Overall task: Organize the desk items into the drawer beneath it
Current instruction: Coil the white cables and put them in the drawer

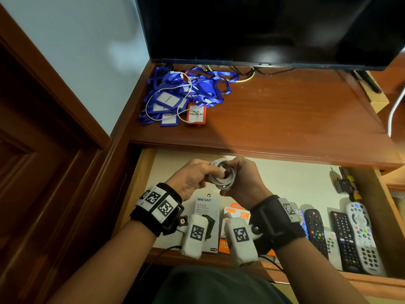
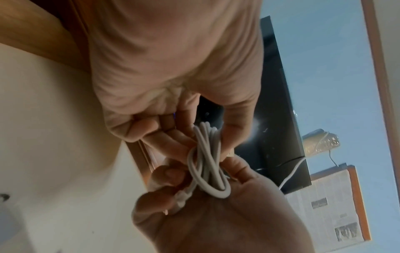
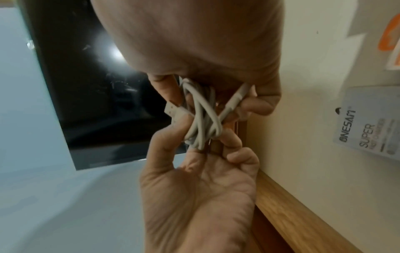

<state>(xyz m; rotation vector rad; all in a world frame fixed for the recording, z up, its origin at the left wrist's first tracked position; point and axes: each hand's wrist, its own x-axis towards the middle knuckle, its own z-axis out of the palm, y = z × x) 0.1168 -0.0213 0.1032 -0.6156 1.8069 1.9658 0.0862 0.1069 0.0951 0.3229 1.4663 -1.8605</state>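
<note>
Both hands hold a coiled white cable (image 1: 221,175) above the open drawer (image 1: 140,178). My left hand (image 1: 209,172) pinches the coil from the left, thumb on top. Fingers of my right hand (image 1: 235,171) curl round its right side. In the left wrist view the left hand (image 2: 203,145) grips the cable loops (image 2: 207,167), with the right hand below. In the right wrist view the right hand (image 3: 212,97) clasps the cable (image 3: 203,123) and one white plug end, and the left hand (image 3: 194,188) pinches it from below.
The drawer holds a white charger box (image 1: 207,207), an orange box (image 1: 238,213), several remotes (image 1: 341,235) and a black adapter (image 1: 341,185). On the desk top (image 1: 285,110) lie blue lanyards with badge holders (image 1: 175,99), an orange badge (image 1: 196,114), and a TV (image 1: 263,29).
</note>
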